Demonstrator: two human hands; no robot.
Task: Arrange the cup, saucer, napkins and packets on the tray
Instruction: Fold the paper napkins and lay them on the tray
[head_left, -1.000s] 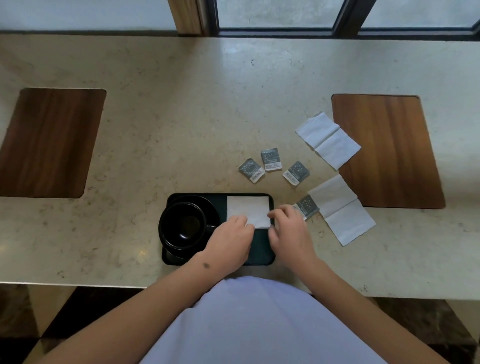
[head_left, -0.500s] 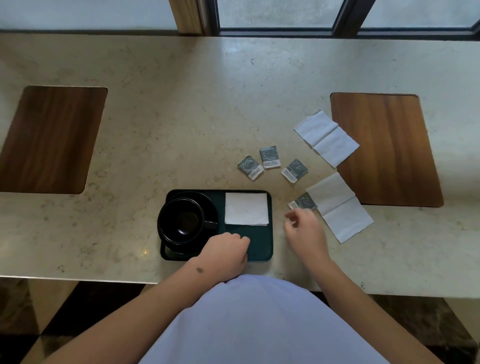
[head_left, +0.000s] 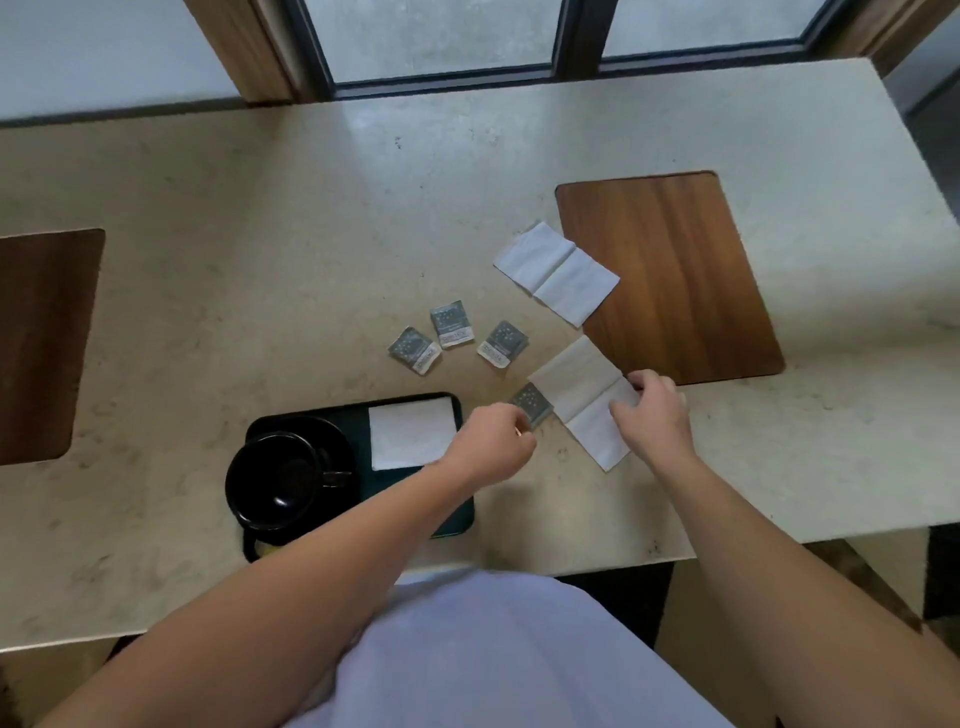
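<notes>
A dark green tray (head_left: 462, 519) lies at the table's near edge. On its left, a black cup (head_left: 275, 480) stands on a black saucer (head_left: 335, 436). A folded white napkin (head_left: 410, 439) lies on its right. Right of the tray, my left hand (head_left: 493, 449) pinches the near corner of a grey packet (head_left: 530, 402). That packet touches an unfolded napkin (head_left: 579, 397), whose right edge my right hand (head_left: 652, 415) grips. Three more packets (head_left: 452, 325) lie loose on the table behind. A second unfolded napkin (head_left: 556, 273) lies further back.
A wooden inlay (head_left: 670, 270) sits in the stone table at the right, partly under both loose napkins. Another inlay (head_left: 41, 343) is at the far left. Windows run along the table's back edge. The table's right end (head_left: 914, 171) is close.
My left hand left the tray and reached right to the packet. My right hand moved from beside the packet to the napkin's right edge. The view shifted right.
</notes>
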